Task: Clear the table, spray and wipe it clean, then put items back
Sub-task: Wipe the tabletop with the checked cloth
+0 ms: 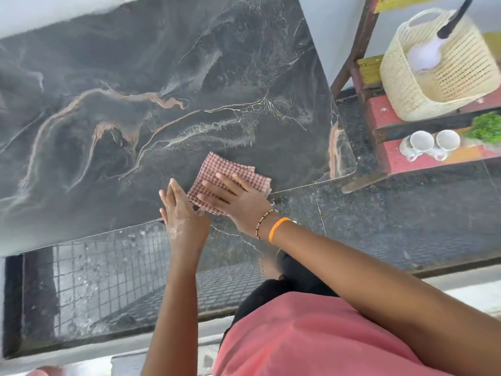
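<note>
A dark marbled table (162,77) with pale and orange veins fills the upper left of the view. A folded red-and-white checked cloth (217,169) lies on it near the front edge. My right hand (233,198) presses flat on the cloth with straight, spread fingers. My left hand (181,213) stands on its edge just left of the cloth, fingers straight, at the table's front edge, with white residue on its skin.
To the right stands a red shelf unit (393,158) holding a cream woven basket (439,69) with a white spray bottle (425,54) inside, two white cups (431,143) and green leaves (485,127). Dark tiled floor (406,213) lies beneath.
</note>
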Tool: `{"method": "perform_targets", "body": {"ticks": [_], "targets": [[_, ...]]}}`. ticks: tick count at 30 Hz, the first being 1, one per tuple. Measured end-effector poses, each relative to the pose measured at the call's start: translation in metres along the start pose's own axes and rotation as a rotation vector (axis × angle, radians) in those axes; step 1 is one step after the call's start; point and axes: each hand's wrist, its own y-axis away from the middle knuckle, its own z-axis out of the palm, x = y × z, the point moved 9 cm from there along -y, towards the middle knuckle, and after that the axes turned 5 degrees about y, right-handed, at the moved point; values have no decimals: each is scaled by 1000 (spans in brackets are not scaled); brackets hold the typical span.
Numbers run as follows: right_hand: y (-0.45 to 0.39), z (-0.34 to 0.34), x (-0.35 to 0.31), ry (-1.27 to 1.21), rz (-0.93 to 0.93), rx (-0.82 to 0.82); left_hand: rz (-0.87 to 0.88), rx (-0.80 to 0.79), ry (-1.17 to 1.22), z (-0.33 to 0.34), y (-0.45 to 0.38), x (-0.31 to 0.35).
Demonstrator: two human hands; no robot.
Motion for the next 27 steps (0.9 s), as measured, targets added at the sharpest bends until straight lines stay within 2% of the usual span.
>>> {"method": "perform_targets", "body": {"ticks": [5, 11, 15, 19, 21, 22, 24, 25, 27], "targets": [[48, 3, 49, 182, 128, 77, 45, -72, 121, 25, 31, 10], [128, 6, 133, 240, 390, 74, 231, -197, 215, 58, 59, 47], [146, 9, 154, 193, 471, 66, 307, -375, 190, 79, 80, 69], [162, 4, 171, 8, 552, 127, 329, -600, 189, 103, 95, 86], [185, 2, 196, -256, 689, 176, 306, -701, 239, 112, 105, 99], [203, 9, 216, -473, 820, 227, 291, -745, 265, 119, 109, 110], [245, 28, 246, -1061, 1168, 393, 274, -807, 298, 130, 116, 132], [263, 38, 251, -1426, 1284, 497, 281, -837, 301, 139, 121, 147], [285, 57, 252, -1988, 1345, 625, 307, -877, 316, 159, 129, 179]]}}
